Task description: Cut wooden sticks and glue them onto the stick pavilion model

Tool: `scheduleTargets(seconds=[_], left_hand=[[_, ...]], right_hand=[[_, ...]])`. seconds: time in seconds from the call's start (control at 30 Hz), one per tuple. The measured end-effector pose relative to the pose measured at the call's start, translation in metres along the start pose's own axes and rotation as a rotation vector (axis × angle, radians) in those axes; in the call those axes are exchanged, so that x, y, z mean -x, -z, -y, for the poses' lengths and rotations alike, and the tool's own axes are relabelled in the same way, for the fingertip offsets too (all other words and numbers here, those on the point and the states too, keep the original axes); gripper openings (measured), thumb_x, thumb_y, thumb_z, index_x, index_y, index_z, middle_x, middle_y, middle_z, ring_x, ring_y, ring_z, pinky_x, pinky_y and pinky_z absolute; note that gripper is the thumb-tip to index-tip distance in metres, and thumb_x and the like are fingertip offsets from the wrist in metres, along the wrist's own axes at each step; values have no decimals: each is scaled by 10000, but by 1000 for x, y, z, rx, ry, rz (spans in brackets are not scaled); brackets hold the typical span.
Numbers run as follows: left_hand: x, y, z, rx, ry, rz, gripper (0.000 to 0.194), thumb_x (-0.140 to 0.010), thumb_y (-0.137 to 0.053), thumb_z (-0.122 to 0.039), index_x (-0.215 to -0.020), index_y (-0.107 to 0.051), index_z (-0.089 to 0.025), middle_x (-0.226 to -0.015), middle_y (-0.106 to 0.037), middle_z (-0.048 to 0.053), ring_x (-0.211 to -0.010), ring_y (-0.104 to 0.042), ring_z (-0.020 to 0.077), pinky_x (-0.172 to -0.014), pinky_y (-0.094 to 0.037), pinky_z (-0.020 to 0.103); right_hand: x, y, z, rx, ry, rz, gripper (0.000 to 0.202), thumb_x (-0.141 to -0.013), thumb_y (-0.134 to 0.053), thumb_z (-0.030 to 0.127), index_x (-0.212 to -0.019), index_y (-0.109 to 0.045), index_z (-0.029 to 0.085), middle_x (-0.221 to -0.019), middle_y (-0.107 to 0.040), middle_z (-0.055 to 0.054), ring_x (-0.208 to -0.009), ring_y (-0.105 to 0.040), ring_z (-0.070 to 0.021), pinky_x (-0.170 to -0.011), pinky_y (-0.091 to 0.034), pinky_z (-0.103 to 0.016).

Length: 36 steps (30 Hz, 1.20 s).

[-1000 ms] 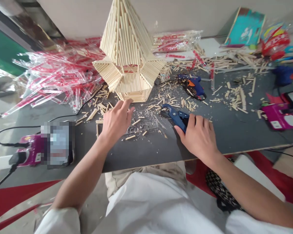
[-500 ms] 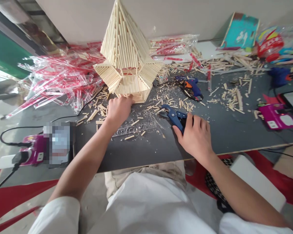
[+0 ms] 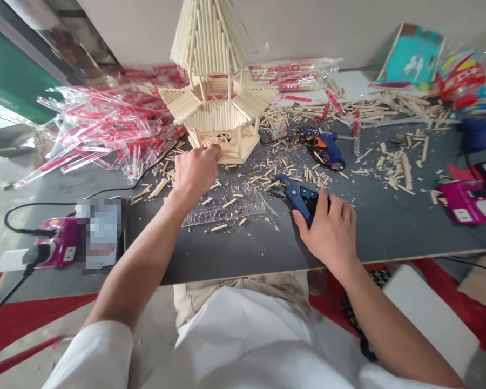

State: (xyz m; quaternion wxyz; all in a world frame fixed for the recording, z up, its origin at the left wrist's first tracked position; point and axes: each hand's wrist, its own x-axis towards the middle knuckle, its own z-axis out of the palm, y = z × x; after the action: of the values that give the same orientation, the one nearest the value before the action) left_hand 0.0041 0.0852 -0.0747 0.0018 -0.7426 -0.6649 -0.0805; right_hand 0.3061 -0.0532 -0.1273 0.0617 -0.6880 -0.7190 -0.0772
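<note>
At table (image 3: 235, 256): left hand (image 3: 196, 173) holding one stick pavilion (image 3: 218, 116), right hand (image 3: 334, 232) one blue cutter (image 3: 294, 195).

Ruler (image 3: 223, 212) before the stick pagoda (image 3: 216, 116), cutter (image 3: 292, 193) to its right.

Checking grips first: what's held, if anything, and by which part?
Right hand: blue cutter, by its handles. Left hand: at the near base edge of the stick-built pavilion; whether gripping is unclear.
</note>
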Motion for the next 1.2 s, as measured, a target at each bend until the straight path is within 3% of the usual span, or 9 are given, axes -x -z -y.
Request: scheduleTargets(seconds=[0.33,0.43,0.53,0.63,0.77,0.9,1.03,1.13,1.2], left_hand=[[-4,8,7,58,27,-7,450,-1059,-432,-401,-1297,-771,-225,-1083,-807,146,-961,-753,306,-819,-498,403],[-4,6,9,64,16,-18,436,-1055,-443,-393,-1290,-774,-234,-1079,-812,137,-956,-757,309,-807,-495,400],[-3,3,9,47,6,-13,438,-1059,-434,-393,-1297,-769,-242,-1056,-817,126,-952,-760,307,-788,-488,388],[-1,1,9,35,1,-6,445,-1068,-420,-398,-1310,-760,-243,-1074,-819,119,-963,-759,297,-783,-479,373],[1,-1,12,43,-33,-47,427,-1071,-429,-390,-1314,-753,-254,-1075,-823,103,-933,-767,298,-739,-457,362],[3,-3,15,47,-57,-81,404,-1073,-442,-364,-1301,-751,-239,-1052,-825,104,-882,-768,277,-710,-439,348],[4,-10,17,52,-48,-89,404,-1083,-446,-366,-1282,-755,-199,-1017,-820,137,-806,-754,245,-686,-432,339],[3,-14,19,69,-91,-103,423,-1098,-413,-366,-1305,-743,-201,-1000,-819,125,-763,-735,222,-651,-414,331],[3,-15,21,78,-103,-125,418,-1097,-415,-366,-1312,-737,-210,-1000,-821,109,-750,-726,211,-634,-395,322]], right_hand=[[-5,-3,-2,-31,-19,23,825,-1057,-432,557,-1571,-367,-85,-1440,-517,-373,-1392,-480,-509,-1158,-400,-657],[-18,3,-2,-150,37,-7,731,-1063,-473,513,-1504,-489,-70,-1500,-515,-346,-1458,-445,-480,-1211,-380,-630],[-47,17,5,-394,193,-47,512,-1096,-442,395,-1418,-621,40,-1450,-624,-239,-1407,-541,-358,-1236,-418,-516],[-89,28,23,-592,382,-55,432,-1119,-375,276,-1384,-664,94,-1412,-676,-171,-1316,-629,-264,-1190,-492,-438],[-153,24,51,-541,620,9,478,-1062,-346,79,-1442,-635,80,-1481,-640,-137,-1370,-585,-277,-1208,-483,-479],[-201,12,74,-459,666,65,663,-883,-327,-109,-1472,-595,41,-1571,-566,-162,-1494,-487,-302,-1247,-440,-508],[-223,7,89,-521,725,149,605,-880,-385,-67,-1368,-676,139,-1500,-619,-144,-1406,-570,-307,-1184,-482,-481],[-234,7,101,-572,691,222,371,-915,-464,35,-1097,-758,172,-1210,-733,-144,-1139,-673,-308,-1032,-537,-470],[-240,7,110,-607,625,248,245,-945,-501,118,-906,-737,173,-988,-731,-133,-945,-664,-284,-926,-538,-453]])
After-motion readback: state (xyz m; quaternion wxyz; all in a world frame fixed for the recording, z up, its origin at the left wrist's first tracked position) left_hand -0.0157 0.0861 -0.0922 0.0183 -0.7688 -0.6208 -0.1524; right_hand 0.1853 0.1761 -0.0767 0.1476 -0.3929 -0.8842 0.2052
